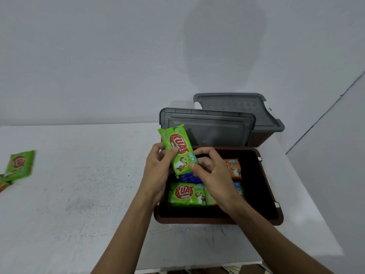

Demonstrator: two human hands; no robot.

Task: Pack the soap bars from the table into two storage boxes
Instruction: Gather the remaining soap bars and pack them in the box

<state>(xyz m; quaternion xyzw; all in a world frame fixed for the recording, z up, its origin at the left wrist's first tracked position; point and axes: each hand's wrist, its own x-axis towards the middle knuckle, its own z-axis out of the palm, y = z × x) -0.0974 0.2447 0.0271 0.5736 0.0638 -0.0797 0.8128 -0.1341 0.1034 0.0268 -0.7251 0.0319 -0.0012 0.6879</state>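
I hold a green wrapped soap bar [178, 149] upright over the open brown storage box [264, 186]. My left hand [158, 171] grips its left edge with the thumb on the front. My right hand [209, 171] pinches its lower right corner. Inside the box lie a green bar [187, 193], a blue bar [187, 178], an orange bar [234, 168] and others partly hidden under my right hand. A second brown box [258, 138] stands behind, with a grey lid [237, 105] resting on it. Another green bar [19, 165] lies on the table at far left.
A grey lid [213, 127] leans upright between the two boxes. The white table [79, 194] meets a white wall behind. The table's right edge runs just past the boxes. Part of another wrapper [4, 184] shows at the left frame edge.
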